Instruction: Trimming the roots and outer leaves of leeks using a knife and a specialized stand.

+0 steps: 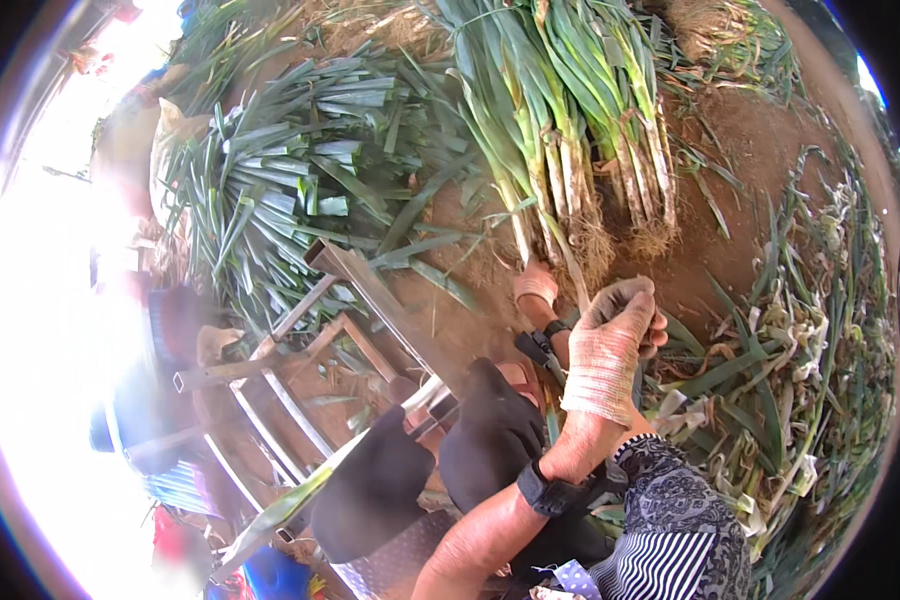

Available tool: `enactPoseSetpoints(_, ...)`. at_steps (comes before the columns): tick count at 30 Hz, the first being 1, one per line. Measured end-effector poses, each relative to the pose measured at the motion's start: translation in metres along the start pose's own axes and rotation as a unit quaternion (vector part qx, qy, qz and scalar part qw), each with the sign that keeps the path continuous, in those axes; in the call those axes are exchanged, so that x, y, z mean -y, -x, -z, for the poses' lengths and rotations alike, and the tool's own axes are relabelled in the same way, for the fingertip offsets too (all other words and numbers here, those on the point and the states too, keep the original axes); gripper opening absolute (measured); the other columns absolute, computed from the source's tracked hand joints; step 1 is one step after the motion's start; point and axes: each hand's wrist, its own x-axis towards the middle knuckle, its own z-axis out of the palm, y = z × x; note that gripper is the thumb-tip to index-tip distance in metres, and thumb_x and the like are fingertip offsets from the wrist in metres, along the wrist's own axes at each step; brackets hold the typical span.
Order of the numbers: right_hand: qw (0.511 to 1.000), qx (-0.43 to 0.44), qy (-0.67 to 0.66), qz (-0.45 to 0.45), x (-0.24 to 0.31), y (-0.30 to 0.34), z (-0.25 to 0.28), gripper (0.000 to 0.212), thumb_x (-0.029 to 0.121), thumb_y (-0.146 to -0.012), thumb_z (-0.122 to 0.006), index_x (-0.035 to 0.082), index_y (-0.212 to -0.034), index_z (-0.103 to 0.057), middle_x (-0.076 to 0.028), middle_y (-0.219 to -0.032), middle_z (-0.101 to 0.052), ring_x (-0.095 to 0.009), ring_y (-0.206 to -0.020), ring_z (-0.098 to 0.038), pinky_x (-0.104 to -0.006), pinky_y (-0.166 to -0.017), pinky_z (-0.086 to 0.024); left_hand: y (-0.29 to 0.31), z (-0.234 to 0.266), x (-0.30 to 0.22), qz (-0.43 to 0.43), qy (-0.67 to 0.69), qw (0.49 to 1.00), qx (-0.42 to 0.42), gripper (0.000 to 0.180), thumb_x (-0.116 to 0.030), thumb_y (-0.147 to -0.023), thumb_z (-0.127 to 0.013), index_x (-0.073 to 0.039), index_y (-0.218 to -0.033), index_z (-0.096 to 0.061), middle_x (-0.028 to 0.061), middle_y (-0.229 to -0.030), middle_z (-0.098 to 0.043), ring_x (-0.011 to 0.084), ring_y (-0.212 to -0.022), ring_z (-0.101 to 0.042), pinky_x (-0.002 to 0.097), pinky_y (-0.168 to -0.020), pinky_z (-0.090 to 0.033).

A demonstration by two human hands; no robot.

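Note:
My left hand, in a pale knit glove, is closed in front of me with the fingers curled. A pale strip of leek runs down to its knuckles; the grip itself is partly hidden. Lower and farther off, my right hand, also gloved, closes round the white base of a leek; my left hand hides its forearm. That leek lies at the left side of a bundle of leeks, whose leaves point away from me and whose muddy roots lie toward me.
Cut leek tops form a large pile at the left. Peeled leaves and skins heap along the right. A metal frame stands left of my knees. More leeks lie at the back on the brown soil.

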Motion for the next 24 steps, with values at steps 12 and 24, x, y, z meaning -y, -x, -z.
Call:
enactPoseSetpoints(12, 0.938, 0.115, -0.324, -0.04, -0.039, -0.018, 0.0, 0.039, 0.026, -0.079, -0.062, 0.006, -0.112, -0.058, -0.018, -0.095, -0.063, -0.031, -0.087, -0.062, -0.0399, -0.075, -0.05, -0.007, 0.003, -0.018, -0.022, 0.03, 0.998, -0.041, 0.013, -0.015, -0.088, -0.059, -0.005, -0.096, -0.06, 0.0055, -0.076, -0.062, 0.017, -0.066, -0.059, 0.0272, -0.06, -0.046)
enactPoseSetpoints(24, 0.953, 0.04, -0.302, 0.002, 0.094, 0.119, 0.153, 0.031, 0.022, -0.082, -0.063, 0.003, -0.107, -0.061, -0.005, -0.095, -0.062, -0.015, -0.085, -0.058, -0.0296, -0.072, -0.048, -0.026, 0.01, 0.001, -0.199, 0.097, 0.955, -0.198, 0.013, -0.011, -0.084, -0.061, -0.002, -0.094, -0.058, 0.0036, -0.066, -0.055, 0.0122, -0.05, -0.049, 0.0251, -0.046, -0.042)
